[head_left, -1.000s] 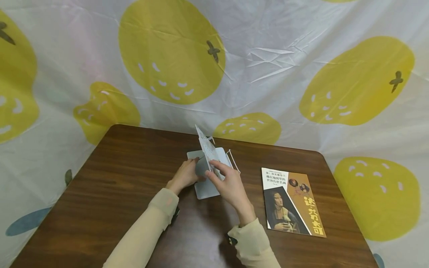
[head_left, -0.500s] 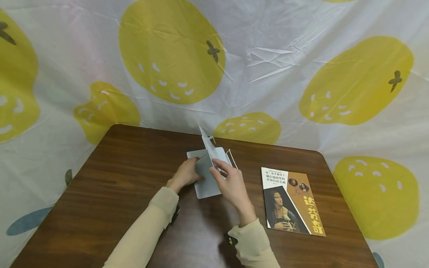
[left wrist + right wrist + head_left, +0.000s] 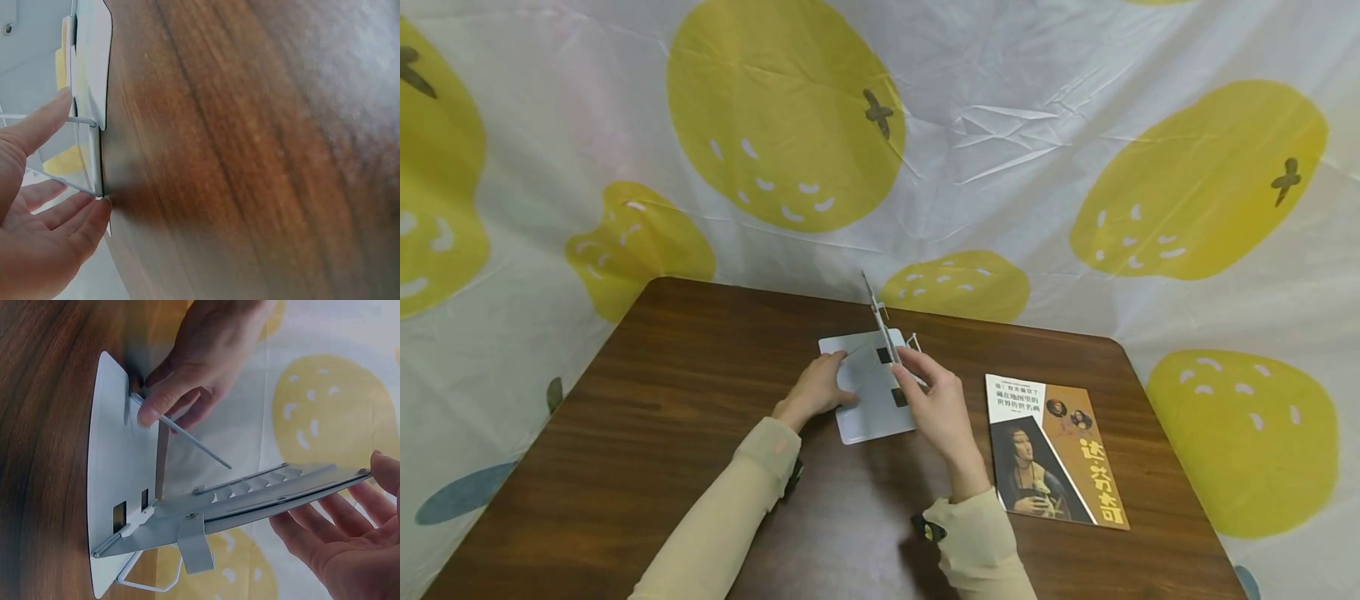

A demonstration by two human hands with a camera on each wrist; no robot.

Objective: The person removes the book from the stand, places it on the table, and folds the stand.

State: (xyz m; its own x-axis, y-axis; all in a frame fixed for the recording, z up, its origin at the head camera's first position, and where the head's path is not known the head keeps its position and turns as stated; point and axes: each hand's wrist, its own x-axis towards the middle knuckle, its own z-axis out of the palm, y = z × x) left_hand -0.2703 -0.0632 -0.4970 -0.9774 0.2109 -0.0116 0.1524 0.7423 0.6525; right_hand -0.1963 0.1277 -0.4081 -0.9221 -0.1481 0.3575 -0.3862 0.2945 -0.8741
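Note:
A white metal book stand stands on the table, its flat base plate (image 3: 859, 412) lying down and its hinged back panel (image 3: 244, 500) raised at a steep angle. Two dark slots (image 3: 119, 517) show in the base near the hinge. My left hand (image 3: 816, 387) holds the base's left side, its thumb (image 3: 150, 414) against a thin wire leg (image 3: 200, 448) that rises from the plate. With thumb and fingers, my right hand (image 3: 943, 408) pinches the panel's edge. A bent wire arm (image 3: 149, 586) and a flat metal clip (image 3: 195, 544) stick out on the panel's other side.
To the right of the stand, a booklet (image 3: 1052, 454) with a portrait on its cover lies flat on the brown wooden table (image 3: 647, 450). Behind the table's far edge hangs a white curtain (image 3: 985, 183) with yellow fruit prints.
My right hand has moved a little right, swinging the panel from leaning left to nearly upright and uncovering the base's slots. The left hand has stayed at the base.

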